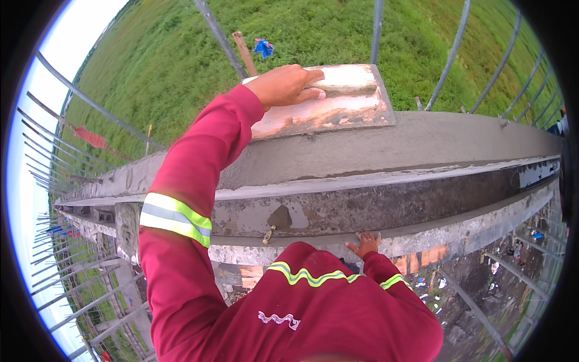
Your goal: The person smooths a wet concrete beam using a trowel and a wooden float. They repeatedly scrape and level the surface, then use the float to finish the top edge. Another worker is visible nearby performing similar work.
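And here's the float board (356, 111), over the far edge of the grey ledge (362, 146), the left hand's (288, 86) grip wrapped over its handle. Flat face, even pressure, long strokes along the ledge: that should stop a corner gouging it! Right hand (364, 244) spread on the rim nearside of the ledge, grasping nothing visible; trowel (280, 217) lying between rim and ledge.

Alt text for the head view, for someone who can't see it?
The left hand holds a handled board over a grey ledge; the right hand rests on a nearer concrete edge. A trowel lies between them.
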